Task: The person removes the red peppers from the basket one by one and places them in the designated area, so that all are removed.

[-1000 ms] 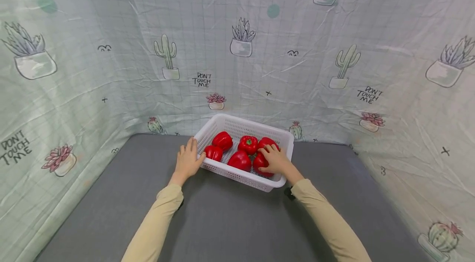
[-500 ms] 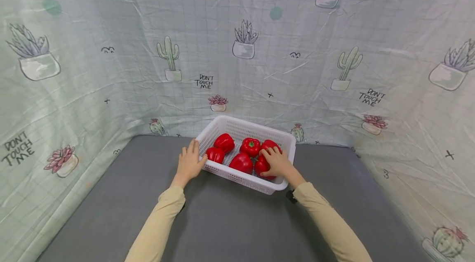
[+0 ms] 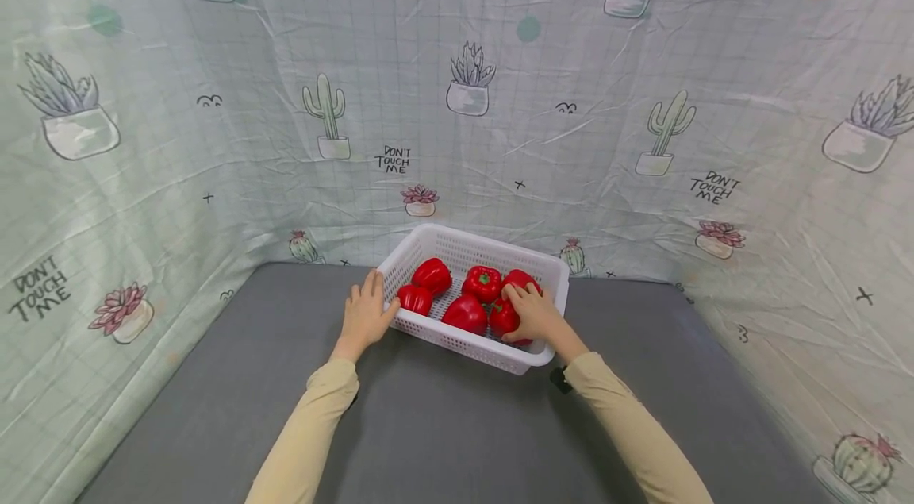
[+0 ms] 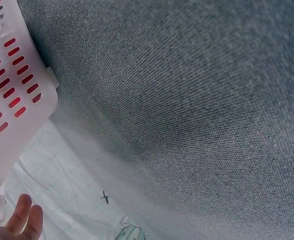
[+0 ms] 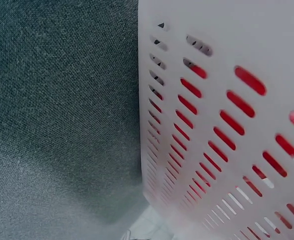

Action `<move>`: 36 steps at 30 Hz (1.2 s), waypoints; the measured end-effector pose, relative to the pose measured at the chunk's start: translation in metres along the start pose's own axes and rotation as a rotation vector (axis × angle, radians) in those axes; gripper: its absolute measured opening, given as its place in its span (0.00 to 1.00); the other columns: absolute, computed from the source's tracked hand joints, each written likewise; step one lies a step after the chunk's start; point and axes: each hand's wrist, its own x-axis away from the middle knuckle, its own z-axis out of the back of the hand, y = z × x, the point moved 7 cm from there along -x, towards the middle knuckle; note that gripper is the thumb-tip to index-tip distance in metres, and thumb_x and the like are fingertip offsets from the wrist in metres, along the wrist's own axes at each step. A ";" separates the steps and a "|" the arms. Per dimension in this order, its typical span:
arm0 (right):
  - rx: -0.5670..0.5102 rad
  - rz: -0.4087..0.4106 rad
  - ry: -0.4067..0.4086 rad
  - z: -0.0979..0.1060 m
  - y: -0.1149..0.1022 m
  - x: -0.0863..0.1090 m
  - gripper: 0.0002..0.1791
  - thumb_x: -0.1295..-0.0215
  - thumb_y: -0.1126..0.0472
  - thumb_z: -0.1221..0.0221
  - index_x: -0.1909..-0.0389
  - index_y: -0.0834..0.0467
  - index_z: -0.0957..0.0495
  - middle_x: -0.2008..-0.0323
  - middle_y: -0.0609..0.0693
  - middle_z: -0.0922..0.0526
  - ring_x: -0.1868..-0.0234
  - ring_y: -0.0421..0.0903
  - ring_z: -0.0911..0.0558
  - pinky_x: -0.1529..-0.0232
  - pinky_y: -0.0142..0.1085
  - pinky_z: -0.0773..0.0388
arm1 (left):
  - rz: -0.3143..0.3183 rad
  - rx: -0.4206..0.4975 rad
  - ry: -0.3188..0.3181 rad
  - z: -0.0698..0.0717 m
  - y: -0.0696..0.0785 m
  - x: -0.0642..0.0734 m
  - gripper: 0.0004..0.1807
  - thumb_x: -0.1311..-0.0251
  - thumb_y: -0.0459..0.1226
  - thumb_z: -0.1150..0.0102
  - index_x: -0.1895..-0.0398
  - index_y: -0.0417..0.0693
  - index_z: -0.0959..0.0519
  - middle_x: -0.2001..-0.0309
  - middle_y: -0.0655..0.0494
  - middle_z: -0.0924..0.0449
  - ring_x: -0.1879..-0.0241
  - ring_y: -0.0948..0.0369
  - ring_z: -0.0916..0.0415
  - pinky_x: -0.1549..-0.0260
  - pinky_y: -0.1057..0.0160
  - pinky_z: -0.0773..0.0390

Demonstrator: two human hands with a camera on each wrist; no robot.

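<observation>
White perforated plastic basket (image 3: 493, 356), at the centre of the head view, on a grey textile surface (image 3: 457, 440). Contents: six red bell peppers, seen whole or in part from the head view only: front right (image 3: 503, 319), back right (image 3: 520, 278), back centre (image 3: 481, 284), front centre (image 3: 465, 314), back left (image 3: 432, 277), front left (image 3: 415, 298).

Right hand (image 3: 534, 315): fingers curved over the front right pepper, thumb at its near side. Left hand (image 3: 364, 317): fingers extended along the basket's left end, thumb at the near rim.

Left wrist view: adds a small tab (image 4: 52, 77) at the basket's corner, upper left; two fingertips (image 4: 34, 220), lower left. Right wrist view: slotted wall across the right of the frame, red behind many slots; grip cannot be told there.

Against one second ago: basket and printed curtain (image 3: 400, 28) sit slightly lower in frame; peppers keep their arrangement.
</observation>
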 end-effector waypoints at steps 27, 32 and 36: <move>-0.191 -0.048 0.194 0.030 0.015 0.020 0.40 0.59 0.47 0.35 0.43 0.49 0.40 0.50 0.56 0.31 0.49 0.54 0.32 0.56 0.52 0.36 | 0.028 -0.030 0.001 -0.001 0.003 -0.002 0.35 0.42 0.49 0.58 0.37 0.34 0.43 0.35 0.39 0.45 0.49 0.40 0.41 0.55 0.42 0.35; -0.206 -0.055 0.237 0.044 0.018 0.030 0.40 0.59 0.48 0.35 0.42 0.48 0.40 0.52 0.58 0.32 0.52 0.54 0.30 0.56 0.51 0.36 | 0.022 -0.028 0.008 -0.002 0.001 -0.003 0.35 0.42 0.48 0.58 0.37 0.33 0.43 0.35 0.39 0.46 0.49 0.40 0.41 0.56 0.42 0.35; -0.208 -0.036 0.245 0.052 0.018 0.037 0.41 0.59 0.47 0.36 0.41 0.48 0.40 0.54 0.58 0.32 0.53 0.52 0.31 0.59 0.47 0.37 | 0.022 -0.020 0.008 -0.002 0.000 -0.001 0.35 0.42 0.48 0.58 0.37 0.33 0.44 0.35 0.38 0.46 0.49 0.40 0.41 0.57 0.42 0.35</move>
